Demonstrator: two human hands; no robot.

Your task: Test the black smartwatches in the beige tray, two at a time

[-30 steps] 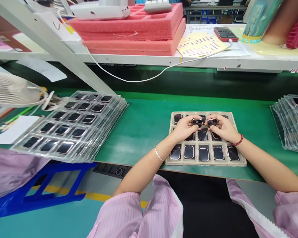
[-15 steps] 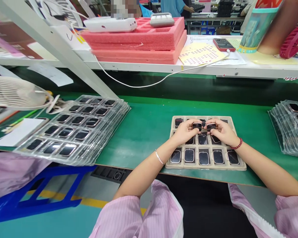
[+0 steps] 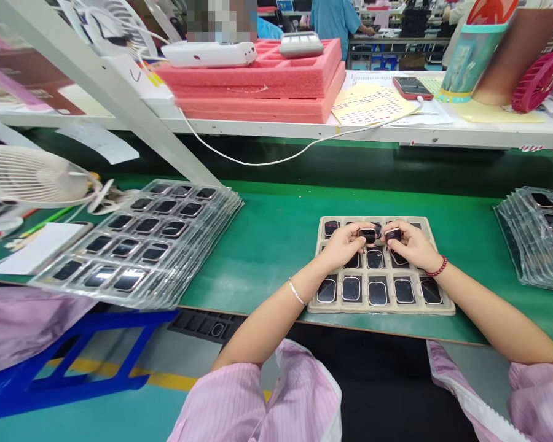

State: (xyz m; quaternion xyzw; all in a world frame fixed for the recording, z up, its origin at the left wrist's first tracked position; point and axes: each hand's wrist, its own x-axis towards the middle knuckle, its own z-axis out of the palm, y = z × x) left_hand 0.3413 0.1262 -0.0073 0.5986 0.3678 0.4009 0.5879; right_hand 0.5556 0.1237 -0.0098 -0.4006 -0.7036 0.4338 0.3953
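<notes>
My left hand [image 3: 347, 243] pinches a smartwatch case [image 3: 367, 235] with a dark screen and a shiny metal rim. A second smartwatch case [image 3: 393, 234] is between the thumb and fingers of my right hand [image 3: 412, 244]. Both are held just above a beige moulded tray [image 3: 381, 309], side by side with a small gap between them. Rows of similar dark-screened watch cases, such as one at the front [image 3: 377, 292], lie in the tray's pockets. My hands and wrists hide part of the back and middle rows.
Stacked clear plastic trays [image 3: 166, 288] of watch cases stand to the left, with another stack [image 3: 529, 245] at the right edge. A white fan [image 3: 32, 175] lies far left. Above the green bench [image 3: 267, 245], a shelf [image 3: 276, 127] carries pink foam [image 3: 258, 104] and a hanging white cable [image 3: 253, 163].
Both hands keep hold of their watch cases over the tray, and the gap between the cases looks slightly wider. The whole view has shifted a little.
</notes>
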